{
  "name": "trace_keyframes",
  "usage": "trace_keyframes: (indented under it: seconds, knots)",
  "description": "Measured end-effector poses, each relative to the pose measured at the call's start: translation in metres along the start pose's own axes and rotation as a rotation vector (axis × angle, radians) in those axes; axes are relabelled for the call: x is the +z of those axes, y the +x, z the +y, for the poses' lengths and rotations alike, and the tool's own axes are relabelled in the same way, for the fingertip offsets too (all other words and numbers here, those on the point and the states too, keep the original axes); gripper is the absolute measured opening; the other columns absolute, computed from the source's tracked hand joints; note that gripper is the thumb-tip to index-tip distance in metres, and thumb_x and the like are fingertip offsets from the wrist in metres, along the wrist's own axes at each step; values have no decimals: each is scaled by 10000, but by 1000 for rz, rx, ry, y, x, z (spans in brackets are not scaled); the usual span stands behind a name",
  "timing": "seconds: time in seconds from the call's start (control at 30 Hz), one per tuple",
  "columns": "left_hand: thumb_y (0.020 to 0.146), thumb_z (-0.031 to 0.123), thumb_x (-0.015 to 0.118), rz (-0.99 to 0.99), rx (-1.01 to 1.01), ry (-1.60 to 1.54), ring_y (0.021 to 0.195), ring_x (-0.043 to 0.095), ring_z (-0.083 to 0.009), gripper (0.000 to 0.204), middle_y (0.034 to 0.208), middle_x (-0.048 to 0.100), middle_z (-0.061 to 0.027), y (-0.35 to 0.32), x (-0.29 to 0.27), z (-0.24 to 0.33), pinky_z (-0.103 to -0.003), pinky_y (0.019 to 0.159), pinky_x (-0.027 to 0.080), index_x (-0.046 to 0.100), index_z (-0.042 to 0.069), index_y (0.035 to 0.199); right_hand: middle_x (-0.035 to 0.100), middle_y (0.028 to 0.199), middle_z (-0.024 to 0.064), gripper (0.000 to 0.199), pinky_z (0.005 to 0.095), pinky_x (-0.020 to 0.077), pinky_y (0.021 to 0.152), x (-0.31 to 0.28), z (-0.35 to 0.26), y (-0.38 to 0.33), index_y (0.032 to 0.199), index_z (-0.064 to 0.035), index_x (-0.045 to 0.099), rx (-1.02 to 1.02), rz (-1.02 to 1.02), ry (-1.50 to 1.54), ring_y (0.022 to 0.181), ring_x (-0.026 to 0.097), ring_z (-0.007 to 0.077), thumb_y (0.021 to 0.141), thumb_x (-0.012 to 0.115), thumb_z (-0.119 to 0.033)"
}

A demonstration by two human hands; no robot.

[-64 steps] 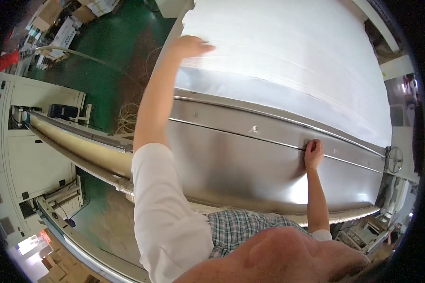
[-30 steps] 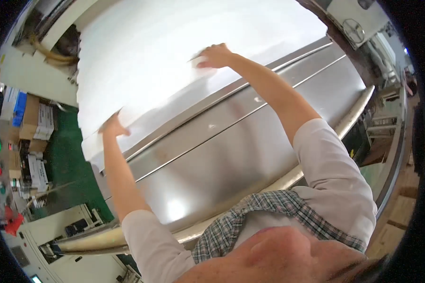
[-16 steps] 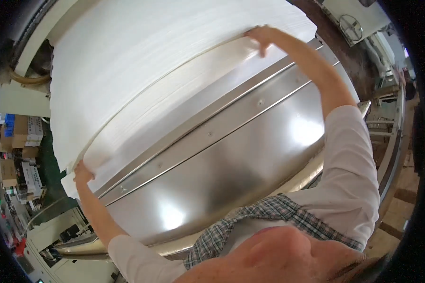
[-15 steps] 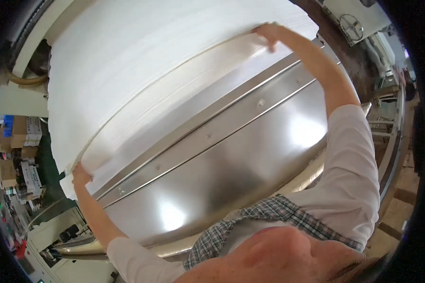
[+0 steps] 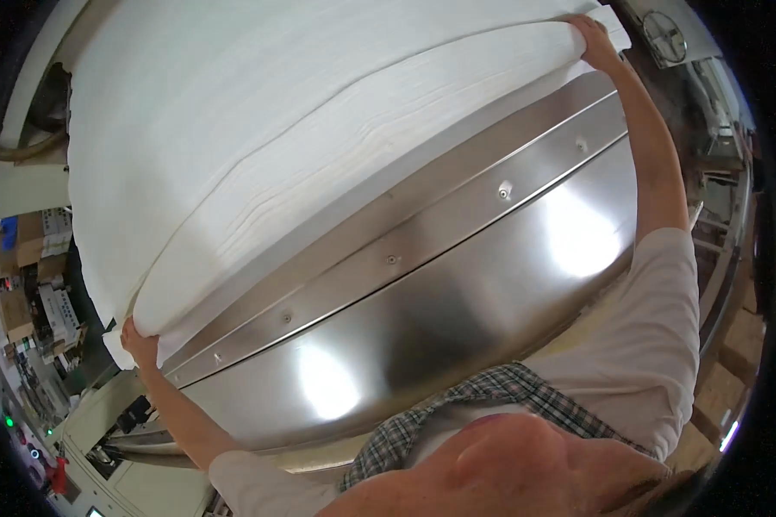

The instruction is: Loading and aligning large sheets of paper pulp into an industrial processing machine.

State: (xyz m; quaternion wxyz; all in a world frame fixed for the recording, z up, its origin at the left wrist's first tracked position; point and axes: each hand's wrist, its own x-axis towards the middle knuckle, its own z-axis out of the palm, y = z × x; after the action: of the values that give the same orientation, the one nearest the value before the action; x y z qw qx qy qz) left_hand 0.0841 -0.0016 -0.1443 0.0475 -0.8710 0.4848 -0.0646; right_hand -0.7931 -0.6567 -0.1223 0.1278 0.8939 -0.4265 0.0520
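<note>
A wide sheet of white, soft-looking material [image 5: 215, 103] spreads over the far side of a metal machine. Along its near side a loose layer [image 5: 379, 121] is folded over and bulges between my hands, with fine creases across it. My left hand [image 5: 142, 343] is closed round the layer's near-left end, thumb side toward the fold. At the far-right end my right hand [image 5: 595, 45] grips the same layer, fingers curled over its edge. Both arms are stretched wide apart.
A shiny steel panel [image 5: 439, 284] with several bolts lies between me and the sheet. A handwheel [image 5: 665, 38] stands at the far right. Cardboard boxes [image 5: 34, 237] are stacked at the left, and a machine cabinet [image 5: 138, 491] sits at the near left.
My right hand has moved outward to the right end of the layer and closed on it. My left hand has shifted slightly down and left. The fold now bulges more fully.
</note>
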Motion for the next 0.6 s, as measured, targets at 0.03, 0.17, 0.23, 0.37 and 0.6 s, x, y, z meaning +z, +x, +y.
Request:
trace_keyframes:
  seconds: [0.03, 0.17, 0.23, 0.37, 0.6]
  knots:
    - [489, 65, 709, 12, -2, -2, 1052, 455, -331, 701, 1102, 512, -140, 2, -4, -5, -430, 901, 321, 435, 78, 1134, 465, 1190, 102, 610, 445, 238, 989, -5, 6, -1, 1157, -144, 473, 56, 26, -21, 1170, 379, 264, 590, 687, -77]
    - [552, 146, 698, 176, -4, 18, 1022, 466, -344, 573, 1084, 532, -146, 4, -30, -14, -436, 861, 365, 490, 73, 1081, 463, 1177, 102, 542, 449, 243, 979, -33, -1, 0, 1117, -127, 493, 23, 182, -2, 1181, 368, 256, 604, 645, -41]
    - [574, 133, 683, 260, -36, -2, 1008, 474, -347, 546, 1085, 534, -141, 6, -55, -13, -446, 859, 372, 499, 81, 1085, 461, 1176, 102, 541, 450, 246, 976, -62, 5, -13, 1115, -120, 492, 45, 260, -32, 1173, 373, 257, 600, 635, -32]
    - [579, 138, 684, 405, -40, 22, 1009, 471, -347, 552, 1087, 533, -133, -19, -116, -33, -445, 868, 364, 493, 74, 1093, 451, 1177, 118, 551, 452, 262, 966, -122, -6, -45, 1121, -104, 486, 82, 328, -18, 1165, 374, 287, 594, 632, -32]
    - [663, 197, 694, 358, 61, 83, 979, 460, -353, 552, 1111, 508, -167, -93, -158, -55, -457, 854, 334, 458, 31, 1134, 410, 1239, 186, 536, 418, 262, 986, -152, -32, -119, 1139, -65, 476, 163, 148, -24, 1161, 363, 339, 618, 594, -17]
